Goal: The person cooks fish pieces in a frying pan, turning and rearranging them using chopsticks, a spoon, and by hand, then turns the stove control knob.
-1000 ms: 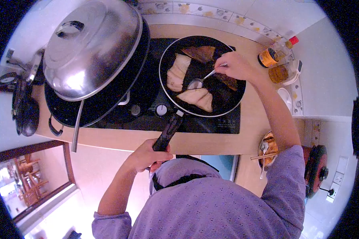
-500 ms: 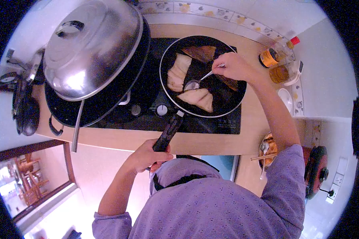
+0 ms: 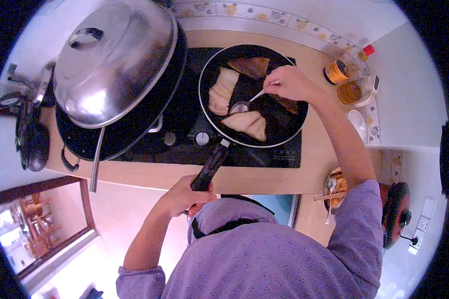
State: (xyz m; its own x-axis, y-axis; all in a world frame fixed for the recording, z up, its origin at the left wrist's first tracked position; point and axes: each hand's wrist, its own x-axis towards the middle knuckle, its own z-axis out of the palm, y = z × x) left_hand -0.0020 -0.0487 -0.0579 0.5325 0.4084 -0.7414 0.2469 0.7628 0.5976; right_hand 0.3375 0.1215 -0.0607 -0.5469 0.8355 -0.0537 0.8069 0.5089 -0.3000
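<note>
My left hand (image 3: 187, 196) is wrapped round the black handle (image 3: 210, 167) of a frying pan (image 3: 254, 92) on the hob. Over the pan's right part, my right hand (image 3: 288, 83) pinches the thin handle of a metal spoon (image 3: 240, 107), whose bowl rests low in the pan. Two pale pieces of food lie beside the spoon, one (image 3: 223, 91) on the left and one (image 3: 247, 124) below. A browned piece (image 3: 251, 67) lies at the top; another dark piece is partly hidden under my right hand.
A large wok (image 3: 129, 137) with a domed metal lid (image 3: 117, 60) stands left on the hob (image 3: 184, 155). Bottles and jars (image 3: 337, 72) stand at the right by the wall. Below them is a bowl (image 3: 336, 185) of food with chopsticks. A red cooker (image 3: 396, 214) is further right.
My right hand and the spoon have shifted slightly left, and the spoon's bowl is now a little closer to the gap between the two pale pieces. My left hand has kept its hold.
</note>
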